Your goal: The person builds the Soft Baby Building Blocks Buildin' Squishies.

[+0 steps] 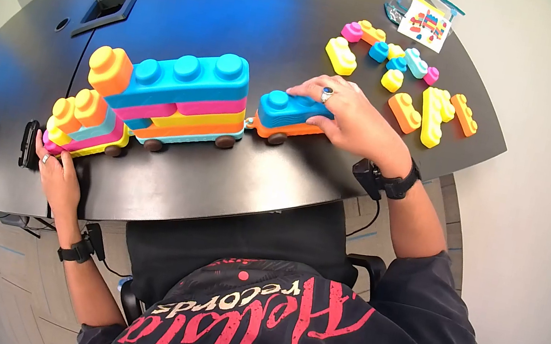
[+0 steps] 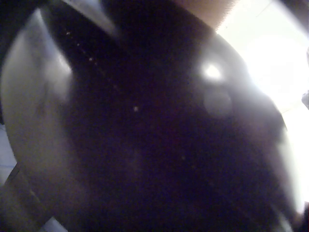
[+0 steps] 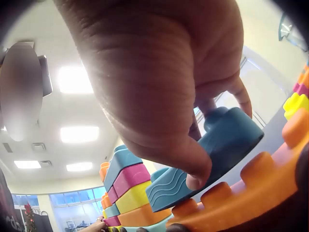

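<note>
A train of colourful building blocks stands on wheeled bases along the table's near edge. My right hand [image 1: 355, 116] pinches a blue block [image 3: 227, 140] between thumb and fingers. In the right wrist view that block tilts over the studs of the orange wheeled base [image 3: 241, 208], the train's right-hand car. My left hand [image 1: 60, 182] holds the train's left end, fingers and thumb around a pink block [image 1: 52, 147]. The tall middle car carries a long blue block [image 1: 184, 82] on top. The left wrist view is dark and shows no hand.
Several loose blocks, among them a yellow one [image 1: 341, 57] and an orange one [image 1: 404, 113], lie at the table's right. Behind them are a picture card [image 1: 425, 24] and a clear bag [image 1: 401, 2]. A black chair [image 1: 243, 229] stands at the near edge.
</note>
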The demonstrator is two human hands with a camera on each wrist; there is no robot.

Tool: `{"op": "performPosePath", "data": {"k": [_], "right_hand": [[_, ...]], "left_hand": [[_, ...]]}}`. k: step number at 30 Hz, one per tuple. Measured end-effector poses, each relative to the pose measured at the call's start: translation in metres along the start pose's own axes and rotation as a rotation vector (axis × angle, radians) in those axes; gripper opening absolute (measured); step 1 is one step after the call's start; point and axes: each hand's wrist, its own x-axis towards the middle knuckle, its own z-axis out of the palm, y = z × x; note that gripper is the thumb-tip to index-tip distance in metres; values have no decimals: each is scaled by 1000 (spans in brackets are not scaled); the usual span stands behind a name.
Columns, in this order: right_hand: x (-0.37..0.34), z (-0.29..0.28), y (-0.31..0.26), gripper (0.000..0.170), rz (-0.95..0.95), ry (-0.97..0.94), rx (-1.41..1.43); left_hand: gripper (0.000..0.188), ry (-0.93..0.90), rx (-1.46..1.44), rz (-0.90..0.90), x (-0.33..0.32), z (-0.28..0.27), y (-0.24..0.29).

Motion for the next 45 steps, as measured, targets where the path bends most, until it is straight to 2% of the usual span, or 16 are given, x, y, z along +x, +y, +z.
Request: {"op": "performPosePath", "data": {"k": [3, 5, 8, 13, 20, 21, 24, 31, 39, 41, 45], "right_hand": [[-5, 6, -5, 53, 81, -20, -56], [-10, 12, -7, 50, 0, 80, -176], [-14, 25, -9, 49, -7, 131, -249], [-17, 44, -13, 51, 41, 211, -238], [-21, 49, -21, 45, 65, 252, -290], [-21, 50, -22, 46, 63, 254, -314], [-24, 52, -24, 50, 91, 235, -352], [-31, 60, -22, 61, 151, 203, -325], [-34, 62, -23, 57, 179, 185, -351], [-34, 59, -23, 56, 169, 190, -373], [-35, 17, -15, 55, 144, 247, -236]], "left_hand": [[57, -6, 17, 38, 1, 1, -5], [57, -12, 19, 80, 2, 1, -7], [56, -51, 32, 38, 2, 2, -10], [54, -71, 59, -36, 4, 4, -16], [54, -24, 40, 35, 3, 7, -15], [53, -61, 40, -25, 3, 6, -14], [53, -34, 62, 32, 6, 11, -26], [52, -59, 87, 87, 4, 7, -18], [41, -9, 139, 116, 3, 9, -19], [35, 4, 358, 341, 6, 13, -37], [31, -21, 330, 260, 6, 19, -47]]}}
